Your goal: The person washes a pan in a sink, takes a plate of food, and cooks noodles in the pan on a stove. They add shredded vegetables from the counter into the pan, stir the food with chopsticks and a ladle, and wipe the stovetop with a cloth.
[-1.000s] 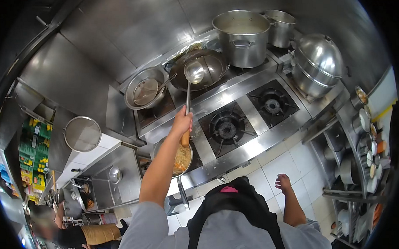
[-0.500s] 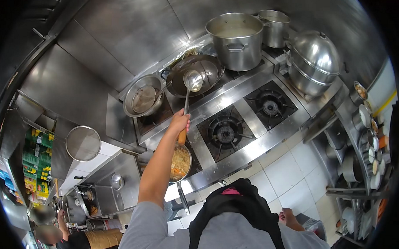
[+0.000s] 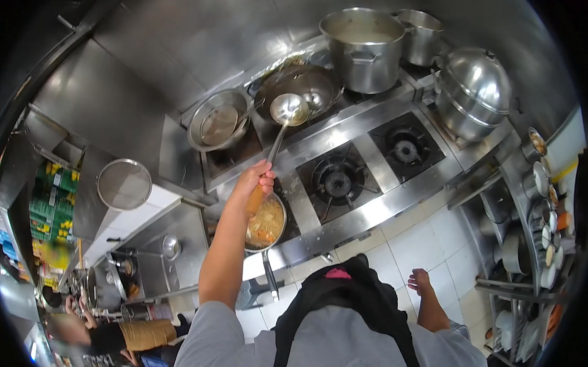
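My left hand point(image 3: 257, 178) is wrapped round the wooden handle of a ladle point(image 3: 289, 110). The ladle's bowl hangs in front of a dark wok point(image 3: 294, 86) at the back of the stove. Below that hand, a pan point(image 3: 265, 224) of noodle-like food with orange pieces sits on the front left burner, its black handle pointing toward me. My right hand point(image 3: 419, 280) hangs low over the tiled floor, fingers apart, holding nothing.
Pots point(image 3: 365, 53) and a domed steamer point(image 3: 473, 93) stand at the back right. A metal bowl with a strainer point(image 3: 218, 120) is left of the wok. Shelving point(image 3: 510, 291) lines the right side. Another person point(image 3: 120, 336) is at the lower left.
The ladle's bowl has shifted slightly right and its handle now leans more. My right hand, partly hidden half a second ago, shows again with its fingers apart.
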`<state>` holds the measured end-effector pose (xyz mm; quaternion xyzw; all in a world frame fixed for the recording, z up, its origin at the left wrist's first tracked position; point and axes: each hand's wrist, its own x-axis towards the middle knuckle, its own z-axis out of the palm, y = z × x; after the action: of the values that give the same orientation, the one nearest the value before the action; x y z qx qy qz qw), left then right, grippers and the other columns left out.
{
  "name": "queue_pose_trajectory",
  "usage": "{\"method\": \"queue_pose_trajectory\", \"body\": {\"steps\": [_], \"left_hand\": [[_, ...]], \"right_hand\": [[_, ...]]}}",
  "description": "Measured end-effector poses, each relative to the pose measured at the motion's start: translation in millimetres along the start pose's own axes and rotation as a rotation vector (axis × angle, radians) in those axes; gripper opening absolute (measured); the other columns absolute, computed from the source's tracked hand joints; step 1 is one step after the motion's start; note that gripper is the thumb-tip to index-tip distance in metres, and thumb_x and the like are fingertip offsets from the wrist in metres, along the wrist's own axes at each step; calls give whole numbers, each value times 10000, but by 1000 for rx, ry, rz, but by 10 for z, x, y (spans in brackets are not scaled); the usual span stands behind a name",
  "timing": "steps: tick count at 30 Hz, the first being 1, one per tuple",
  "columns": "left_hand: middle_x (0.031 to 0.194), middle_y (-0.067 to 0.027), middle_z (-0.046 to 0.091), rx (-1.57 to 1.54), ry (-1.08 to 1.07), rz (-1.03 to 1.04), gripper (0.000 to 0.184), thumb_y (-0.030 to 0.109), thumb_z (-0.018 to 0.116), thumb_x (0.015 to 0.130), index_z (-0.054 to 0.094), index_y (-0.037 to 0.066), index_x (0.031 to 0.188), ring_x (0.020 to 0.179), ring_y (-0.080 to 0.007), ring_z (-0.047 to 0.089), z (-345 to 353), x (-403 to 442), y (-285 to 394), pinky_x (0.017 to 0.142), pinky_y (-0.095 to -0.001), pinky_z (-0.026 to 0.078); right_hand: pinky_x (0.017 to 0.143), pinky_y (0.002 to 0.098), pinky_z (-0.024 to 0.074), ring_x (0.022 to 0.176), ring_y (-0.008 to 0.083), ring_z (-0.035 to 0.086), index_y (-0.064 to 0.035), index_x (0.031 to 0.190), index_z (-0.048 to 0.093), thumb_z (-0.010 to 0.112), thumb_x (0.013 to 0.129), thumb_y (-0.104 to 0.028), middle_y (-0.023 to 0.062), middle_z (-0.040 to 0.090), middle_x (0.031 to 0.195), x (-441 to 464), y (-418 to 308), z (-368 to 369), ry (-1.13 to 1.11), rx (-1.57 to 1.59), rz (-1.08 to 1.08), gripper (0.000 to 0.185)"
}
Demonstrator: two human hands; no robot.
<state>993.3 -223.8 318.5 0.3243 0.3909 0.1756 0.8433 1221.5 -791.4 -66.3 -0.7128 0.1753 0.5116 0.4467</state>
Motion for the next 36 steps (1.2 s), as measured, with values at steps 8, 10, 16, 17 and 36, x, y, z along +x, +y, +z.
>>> {"method": "queue_pose_trajectory", "body": {"steps": [8,10,16,17,36], "left_hand": [[742,-7,473,91,95,7,527,153,549,973,315,99,1443,477,-52,403,-804,-1543,-303,392,-220,347],[737,-6,471,179,165,-14,583,148,544,967,273,103,1482,475,-55,407,-905,-1918,-378,395,-222,357],[697,-4,465,427,357,-68,639,117,526,929,265,98,1512,481,-59,435,-1266,-2505,-682,417,-231,390],[699,-4,465,448,403,-63,635,118,532,925,277,96,1506,480,-60,432,-1325,-2547,-738,422,-232,394],[710,4,468,521,365,-50,628,95,534,932,296,119,1513,467,-53,426,-1294,-2825,-993,410,-225,411]], "right_hand": [[851,477,494,1016,297,557,-94,1253,470,524,936,-297,147,544,1189,-1,444,-12,1,-140,210,381],[855,483,492,1028,299,556,-93,1256,468,523,942,-298,149,544,1190,92,495,8,-7,-165,231,379],[843,471,491,1022,296,556,-103,1231,488,527,926,-302,140,547,1180,169,74,300,-49,-257,174,366],[781,446,503,945,269,571,-112,1216,495,530,915,-289,124,563,1113,186,-49,367,-53,-270,137,350],[781,450,512,943,270,587,-124,1224,502,560,915,-301,111,566,1104,147,-546,897,-143,-433,48,361]]}}
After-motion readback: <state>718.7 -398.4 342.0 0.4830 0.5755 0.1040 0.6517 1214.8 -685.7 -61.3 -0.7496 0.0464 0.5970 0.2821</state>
